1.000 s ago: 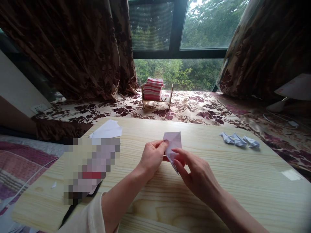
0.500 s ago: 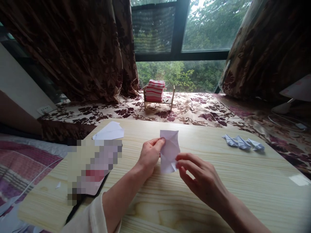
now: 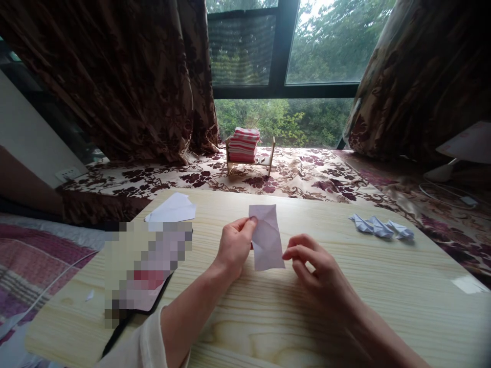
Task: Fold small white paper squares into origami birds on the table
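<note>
My left hand point(image 3: 237, 245) pinches a creased rectangular sheet of white paper point(image 3: 266, 240) by its left edge, thumb on the near face, holding it over the table. My right hand point(image 3: 312, 260) is just right of the sheet's lower right corner, its fingers bent and apart with nothing seen in them. Whether a fingertip still touches the paper edge is hard to make out. Several folded white paper pieces point(image 3: 381, 227) lie in a row at the table's right side. More white paper sheets point(image 3: 172, 208) rest at the back left.
The wooden table point(image 3: 238, 327) stands before a cushioned window ledge. A pixelated flat object with a dark edge point(image 3: 155, 301) lies on the left, with a small paper scrap point(image 3: 89, 295) beside it. Striped folded cloths point(image 3: 244, 145) sit on a small wooden stand point(image 3: 271, 156) by the window.
My right hand has moved slightly right, off the sheet's lower right corner. The corner that was turned up now lies flat. My left hand keeps its pinch.
</note>
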The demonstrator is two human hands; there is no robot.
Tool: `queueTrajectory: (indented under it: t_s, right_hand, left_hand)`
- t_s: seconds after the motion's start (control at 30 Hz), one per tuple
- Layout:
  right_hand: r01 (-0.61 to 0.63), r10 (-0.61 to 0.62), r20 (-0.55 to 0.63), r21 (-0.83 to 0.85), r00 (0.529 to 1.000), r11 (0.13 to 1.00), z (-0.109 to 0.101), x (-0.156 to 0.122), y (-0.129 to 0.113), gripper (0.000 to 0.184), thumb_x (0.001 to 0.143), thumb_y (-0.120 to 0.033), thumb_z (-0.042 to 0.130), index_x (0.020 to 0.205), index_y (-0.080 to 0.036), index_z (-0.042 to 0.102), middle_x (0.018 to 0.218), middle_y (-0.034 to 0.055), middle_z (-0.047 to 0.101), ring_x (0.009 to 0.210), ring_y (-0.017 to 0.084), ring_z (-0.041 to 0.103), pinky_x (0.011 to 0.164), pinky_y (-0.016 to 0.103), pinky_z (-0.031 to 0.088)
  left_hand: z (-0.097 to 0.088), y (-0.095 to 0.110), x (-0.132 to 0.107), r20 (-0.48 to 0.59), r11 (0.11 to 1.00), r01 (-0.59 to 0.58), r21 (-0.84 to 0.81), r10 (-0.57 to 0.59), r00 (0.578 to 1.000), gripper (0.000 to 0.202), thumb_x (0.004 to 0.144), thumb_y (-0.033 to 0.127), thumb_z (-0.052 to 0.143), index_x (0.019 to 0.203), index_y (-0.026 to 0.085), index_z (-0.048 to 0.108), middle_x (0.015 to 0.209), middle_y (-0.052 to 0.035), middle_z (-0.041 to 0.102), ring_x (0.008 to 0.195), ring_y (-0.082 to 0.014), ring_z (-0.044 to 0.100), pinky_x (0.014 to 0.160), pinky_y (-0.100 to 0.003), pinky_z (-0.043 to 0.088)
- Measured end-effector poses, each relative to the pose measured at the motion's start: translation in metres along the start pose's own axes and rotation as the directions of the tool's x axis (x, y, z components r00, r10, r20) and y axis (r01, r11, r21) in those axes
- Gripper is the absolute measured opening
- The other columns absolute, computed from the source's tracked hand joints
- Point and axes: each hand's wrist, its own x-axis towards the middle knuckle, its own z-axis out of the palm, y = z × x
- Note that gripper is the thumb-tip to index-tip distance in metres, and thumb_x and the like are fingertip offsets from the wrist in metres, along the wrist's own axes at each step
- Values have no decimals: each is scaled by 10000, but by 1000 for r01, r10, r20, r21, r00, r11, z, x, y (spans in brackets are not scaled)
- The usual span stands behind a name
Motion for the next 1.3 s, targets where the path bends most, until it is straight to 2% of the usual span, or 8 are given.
queueTrajectory:
  t_s: [0.07,0.17,0.33,0.57,0.73,0.8,0.97,1.3]
  right_hand:
    - [-142,149,-80,85,986,986,0,2,-1,114,850,-244,492,842,-194,594,893,56,590,760,164,596,619,275,501]
    - [-328,361,-85,269,929,906,3,3,-5,246,818,-382,588,961,-186,550,855,58,624,729,174,611,573,273,512]
    - [-381,425,23,487,905,786,9,3,-8,238,832,-411,567,858,-175,571,748,43,634,627,148,578,538,258,490]
    - [-428,434,12,185,901,885,4,0,0,274,818,-423,547,676,-189,543,596,-8,533,515,124,482,460,230,387]
    - [-422,433,42,-165,900,892,1,-1,0,210,795,-348,539,641,-205,546,593,-5,575,536,145,505,508,250,362]
    - [-380,405,41,-271,913,884,2,-1,-1,199,787,-318,539,620,-210,535,621,-3,595,557,148,517,524,253,353]
    - [-309,332,18,-322,943,895,4,-2,-1,156,770,-294,546,636,-218,566,624,-7,604,547,142,520,506,242,341]
    - [-349,371,26,-285,928,893,4,-4,2,156,774,-317,560,651,-221,567,620,-15,594,558,146,517,517,250,340]
  left_hand:
    - [2,-4,-3,52,998,-44,53,42,998,268,731,398,622,660,140,641,578,19,554,559,-110,503,534,-215,427]
    - [6,-8,-11,159,996,-53,67,42,986,276,760,398,598,698,139,670,594,16,572,557,-104,494,548,-209,419]
    - [11,-7,-17,235,992,-63,113,35,971,279,768,376,593,735,119,697,581,-3,582,540,-101,476,513,-194,369]
    - [5,-8,-13,273,867,-215,449,96,957,250,768,295,546,590,142,632,552,-3,569,519,-119,473,481,-218,322]
    - [2,-12,-12,327,438,-407,802,248,912,150,736,187,560,599,180,624,647,-14,605,663,-160,532,608,-257,365]
    - [2,-13,-12,359,335,-432,837,259,897,153,748,191,564,604,183,615,682,-24,614,712,-173,539,656,-273,377]
    - [4,-16,-11,369,255,-436,863,271,889,198,799,261,566,621,184,611,709,-38,636,741,-190,534,702,-315,370]
    - [3,-17,-16,367,220,-420,880,246,897,158,749,303,655,665,187,589,830,-45,619,881,-227,522,757,-342,359]
